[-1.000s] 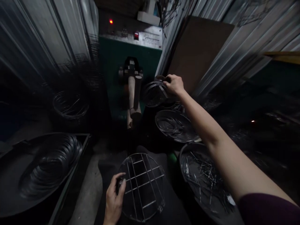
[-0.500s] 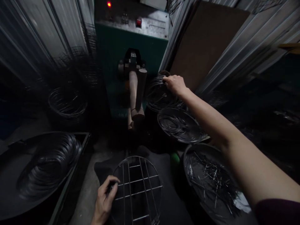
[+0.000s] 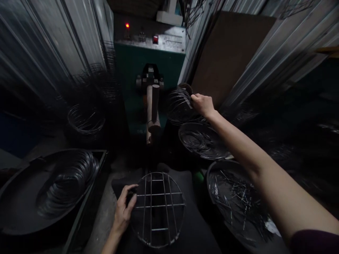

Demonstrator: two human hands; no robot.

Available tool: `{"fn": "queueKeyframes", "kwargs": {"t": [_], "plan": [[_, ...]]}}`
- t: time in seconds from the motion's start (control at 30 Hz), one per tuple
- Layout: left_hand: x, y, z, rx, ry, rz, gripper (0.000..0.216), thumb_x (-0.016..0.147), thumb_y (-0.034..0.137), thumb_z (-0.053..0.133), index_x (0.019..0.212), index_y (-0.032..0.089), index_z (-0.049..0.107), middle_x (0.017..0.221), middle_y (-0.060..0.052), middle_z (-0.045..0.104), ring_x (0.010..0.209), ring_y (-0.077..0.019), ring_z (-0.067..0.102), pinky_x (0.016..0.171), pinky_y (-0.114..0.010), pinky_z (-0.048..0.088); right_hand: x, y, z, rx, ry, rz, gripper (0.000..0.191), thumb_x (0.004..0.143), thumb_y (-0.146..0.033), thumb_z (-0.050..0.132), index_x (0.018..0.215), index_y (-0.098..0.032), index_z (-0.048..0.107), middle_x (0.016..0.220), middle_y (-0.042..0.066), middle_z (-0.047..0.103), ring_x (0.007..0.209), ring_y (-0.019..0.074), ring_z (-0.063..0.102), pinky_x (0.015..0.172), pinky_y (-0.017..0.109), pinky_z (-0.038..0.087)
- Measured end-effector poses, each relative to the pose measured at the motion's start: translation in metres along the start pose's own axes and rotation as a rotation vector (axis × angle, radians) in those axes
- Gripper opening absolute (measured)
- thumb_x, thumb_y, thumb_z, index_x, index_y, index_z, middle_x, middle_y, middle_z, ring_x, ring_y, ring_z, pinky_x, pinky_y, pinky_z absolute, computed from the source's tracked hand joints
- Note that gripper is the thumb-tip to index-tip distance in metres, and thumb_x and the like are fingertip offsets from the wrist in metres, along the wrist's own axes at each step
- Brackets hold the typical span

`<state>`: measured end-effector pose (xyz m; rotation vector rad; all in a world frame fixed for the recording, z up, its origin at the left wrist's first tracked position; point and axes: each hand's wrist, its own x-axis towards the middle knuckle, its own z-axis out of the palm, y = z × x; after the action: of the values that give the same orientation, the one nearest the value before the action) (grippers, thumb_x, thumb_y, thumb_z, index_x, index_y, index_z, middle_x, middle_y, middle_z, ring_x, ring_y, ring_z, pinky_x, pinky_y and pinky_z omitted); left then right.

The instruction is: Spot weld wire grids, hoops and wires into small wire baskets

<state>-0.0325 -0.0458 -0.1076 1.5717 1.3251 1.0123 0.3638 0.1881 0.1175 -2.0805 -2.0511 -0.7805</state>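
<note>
My left hand [image 3: 124,208] grips the left rim of a round wire grid [image 3: 158,208] that lies flat low in the middle, over my dark lap. My right hand [image 3: 203,105] reaches far forward, its fingers closed on the top of a stack of wire rings [image 3: 179,106] standing to the right of the machine's two brown arms [image 3: 153,106]. Below that hand sits a pan of loose wire rings [image 3: 202,141].
A green machine [image 3: 148,60] with a red lamp and a red switch stands straight ahead. A pan of short wire pieces [image 3: 235,201] is at lower right. A large pan with coiled rings [image 3: 53,190] is at left, more rings [image 3: 86,120] behind it. Corrugated metal walls close both sides.
The wire grid has shifted slightly right and flatter in my left hand. My right hand has stayed on the stack of rings, moving a little down and right.
</note>
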Motion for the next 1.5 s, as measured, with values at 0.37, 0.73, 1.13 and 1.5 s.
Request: {"fn": "queueKeyframes", "kwargs": {"t": [0.37, 0.73, 1.13, 1.5], "plan": [[0.003, 0.111, -0.018, -0.391, -0.004, 0.011, 0.06, 0.094, 0.061, 0.043, 0.134, 0.019, 0.058, 0.106, -0.008, 0.069, 0.071, -0.0093, 0.06, 0.059, -0.019, 0.045, -0.154, -0.051, -0.101, 0.565, 0.291, -0.278, 0.031, 0.098, -0.033, 0.045, 0.102, -0.018, 0.072, 0.092, 0.01, 0.068, 0.082, 0.0151, 0.06, 0.074, 0.032, 0.042], [-0.021, 0.072, -0.009, 0.213, 0.141, -0.098, 0.033, 0.091, 0.023, 0.055, 0.121, 0.019, 0.069, 0.108, -0.006, 0.075, 0.097, -0.0201, 0.071, 0.091, -0.033, 0.056, -0.197, -0.191, -0.006, 0.779, -0.477, -0.385, 0.024, 0.092, -0.029, 0.052, 0.105, -0.022, 0.071, 0.092, 0.007, 0.064, 0.082, 0.0194, 0.056, 0.069, 0.029, 0.041], [-0.031, 0.058, 0.0, 0.469, 0.105, 0.04, 0.037, 0.098, 0.025, 0.044, 0.128, 0.015, 0.064, 0.118, -0.009, 0.072, 0.103, -0.0231, 0.072, 0.09, -0.034, 0.058, -0.312, -0.127, -0.013, 0.842, -0.282, 0.079, 0.039, 0.094, -0.041, 0.045, 0.119, -0.022, 0.068, 0.098, 0.008, 0.071, 0.083, 0.0214, 0.062, 0.082, 0.038, 0.051], [-0.05, 0.049, 0.007, 0.476, 0.092, -0.007, 0.049, 0.095, 0.047, 0.053, 0.138, 0.024, 0.054, 0.121, -0.01, 0.065, 0.11, -0.024, 0.063, 0.102, -0.039, 0.048, -0.354, -0.152, -0.021, 0.879, -0.325, 0.219, 0.057, 0.096, -0.044, 0.042, 0.148, -0.021, 0.039, 0.14, 0.014, 0.054, 0.129, 0.0298, 0.049, 0.107, 0.054, 0.041]]}}
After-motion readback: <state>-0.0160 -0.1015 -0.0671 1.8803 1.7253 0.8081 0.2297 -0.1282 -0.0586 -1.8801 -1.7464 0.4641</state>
